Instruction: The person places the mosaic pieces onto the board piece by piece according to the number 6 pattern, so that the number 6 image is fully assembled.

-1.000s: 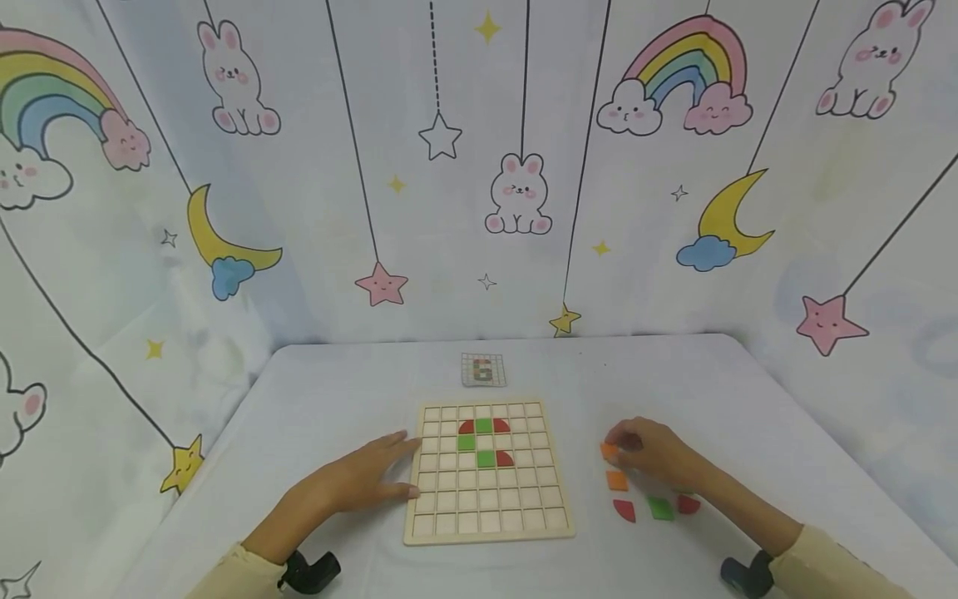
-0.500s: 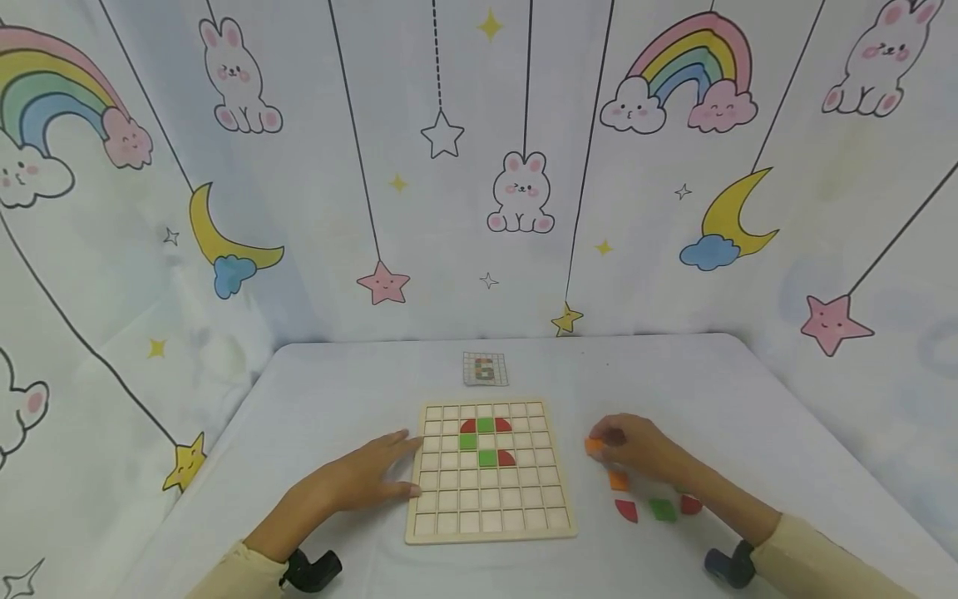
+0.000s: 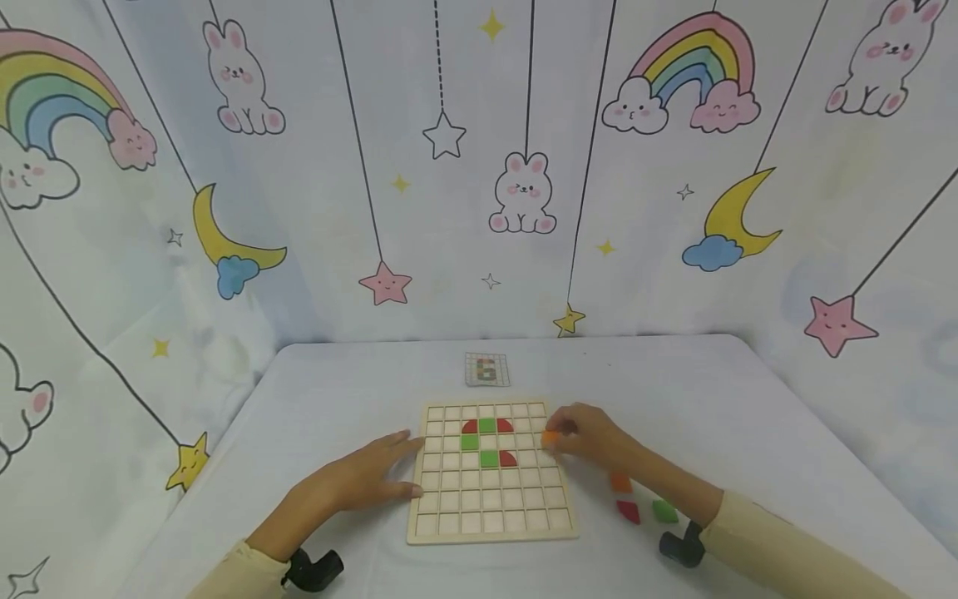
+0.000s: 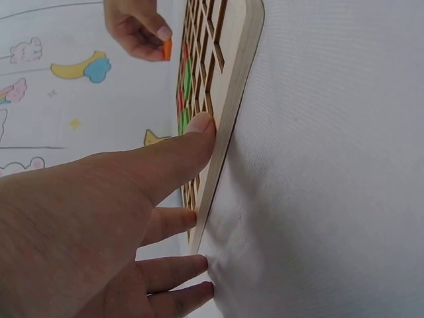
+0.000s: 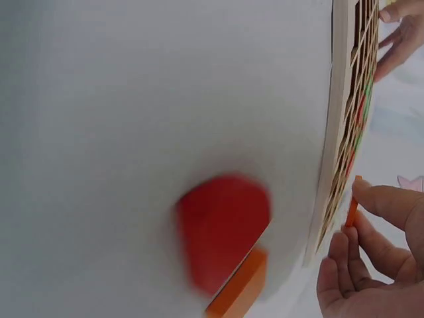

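A square wooden grid board (image 3: pixel 449 501) lies on the white table, with several red quarter-round and green square tiles set in its upper cells, among them a green tile (image 3: pixel 469 443) and a red tile (image 3: pixel 508 458). My left hand (image 3: pixel 367 474) rests against the board's left edge, fingers fairly straight, thumb on the rim in the left wrist view. Over the board's right edge, my right hand (image 3: pixel 595 437) pinches an orange square tile (image 3: pixel 550 439) between thumb and finger. The right wrist view shows that orange tile (image 5: pixel 354 202) raised beside the grid.
Right of the board lie a loose orange tile (image 3: pixel 621 482), a red quarter-round tile (image 3: pixel 629 512) and a green tile (image 3: pixel 664 511); the right forearm covers some of this area. A small printed grid card (image 3: pixel 486 369) lies behind the board. A patterned cloth hangs beyond the table.
My right hand has carried the orange tile leftward from the loose tiles to the board's right edge. The left hand stays in place.
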Motion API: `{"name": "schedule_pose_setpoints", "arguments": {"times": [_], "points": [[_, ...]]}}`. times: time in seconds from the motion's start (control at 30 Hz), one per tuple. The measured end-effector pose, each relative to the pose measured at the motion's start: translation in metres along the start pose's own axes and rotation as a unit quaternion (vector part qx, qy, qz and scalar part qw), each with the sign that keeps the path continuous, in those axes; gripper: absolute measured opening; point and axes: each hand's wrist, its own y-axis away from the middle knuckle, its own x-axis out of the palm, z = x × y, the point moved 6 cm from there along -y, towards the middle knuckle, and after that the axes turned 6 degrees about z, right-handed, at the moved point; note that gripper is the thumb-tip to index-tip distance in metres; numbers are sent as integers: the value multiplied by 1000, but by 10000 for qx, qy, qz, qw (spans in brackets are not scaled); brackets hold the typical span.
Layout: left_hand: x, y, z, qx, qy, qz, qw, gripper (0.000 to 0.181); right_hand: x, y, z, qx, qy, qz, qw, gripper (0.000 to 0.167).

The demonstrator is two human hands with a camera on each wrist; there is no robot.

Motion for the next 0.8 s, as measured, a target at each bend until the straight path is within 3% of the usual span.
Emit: {"name": "schedule_pose_setpoints", "arguments": {"times": [0.33,0.5,0.67,0.8], "points": [[1,-1,1,-81,-18,-1,10000,82,26,-23,55,-686,6,99,9976,20],[2,-1,2,-152,2,3,9999,83,39,-32,74,-929,-67,215,9954,13],[2,-2,3,-216,-60,-7,9997,82,52,-39,89,-1099,2,402,9931,13],[3,-3,5,-148,-1,-37,9999,82,59,-39,95,-903,-42,626,9939,17]]}}
